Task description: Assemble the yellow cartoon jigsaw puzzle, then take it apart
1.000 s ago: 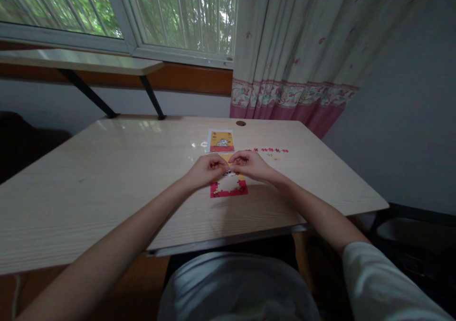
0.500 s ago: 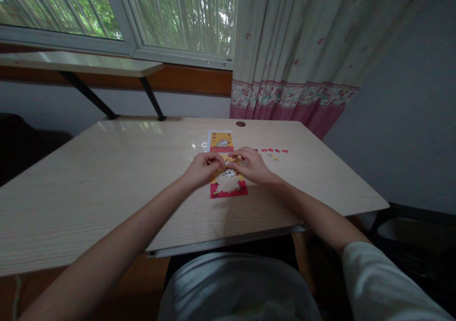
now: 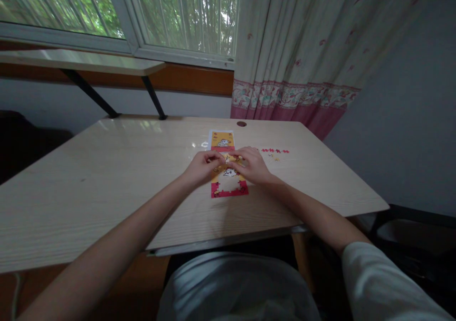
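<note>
A partly assembled jigsaw puzzle, with a red lower border, a yellow field and a white cartoon animal, lies on the table under my hands. Its lower middle has a gap where the pale tabletop shows. My left hand is over its left side, thumb and fingers pinched together. From the right, my right hand meets it, thumb and forefinger closed. Between the fingertips shows a small yellow-and-white puzzle piece, partly hidden by the fingers. Behind the hands lies a matching picture card.
Right of the puzzle lies a row of red puzzle pieces, with a few yellow pieces just below. A round cable hole sits near the back edge of the wooden table. A raised shelf stands back left, a curtain behind.
The view has shifted very slightly. Both hands stay together over the puzzle, with only small fingertip movement.
</note>
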### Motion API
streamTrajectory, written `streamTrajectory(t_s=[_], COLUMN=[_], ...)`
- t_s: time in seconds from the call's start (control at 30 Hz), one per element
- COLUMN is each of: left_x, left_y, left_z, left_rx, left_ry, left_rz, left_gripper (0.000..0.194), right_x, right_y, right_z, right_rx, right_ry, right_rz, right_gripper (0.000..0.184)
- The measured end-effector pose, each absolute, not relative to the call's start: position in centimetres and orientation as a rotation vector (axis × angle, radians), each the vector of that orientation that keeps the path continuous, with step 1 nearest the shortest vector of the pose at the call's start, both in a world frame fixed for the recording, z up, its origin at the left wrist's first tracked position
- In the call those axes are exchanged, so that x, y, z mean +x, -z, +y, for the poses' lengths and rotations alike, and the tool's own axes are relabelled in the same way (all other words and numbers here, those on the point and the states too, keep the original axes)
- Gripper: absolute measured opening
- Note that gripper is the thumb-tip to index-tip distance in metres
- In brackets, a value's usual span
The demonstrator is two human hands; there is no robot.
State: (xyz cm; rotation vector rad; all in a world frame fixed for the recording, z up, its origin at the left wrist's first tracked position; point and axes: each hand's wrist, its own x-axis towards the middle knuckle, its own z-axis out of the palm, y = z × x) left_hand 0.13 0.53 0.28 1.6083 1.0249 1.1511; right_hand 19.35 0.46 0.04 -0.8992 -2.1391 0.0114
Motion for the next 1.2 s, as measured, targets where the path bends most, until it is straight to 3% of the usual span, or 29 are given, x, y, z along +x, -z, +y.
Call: streamTrajectory(t_s=[0.47, 1.2], left_x=[-2.2, -2.3], left_y=[0.3, 0.7], left_z=[1.7, 1.9], left_rx=[2.111, 2.489], left_ry=[-0.991, -0.799], left_rz=[1.394, 1.32], left_gripper=[0.016, 0.015], right_x=[18.7, 18.4], right_y=[1.4, 1.8], right_z=[0.9, 0.6], right_rx=[-0.996, -0.995], right_ry=[-0.39, -0.276], right_rz=[-2.382, -2.486], right_gripper=[0.018, 0.027])
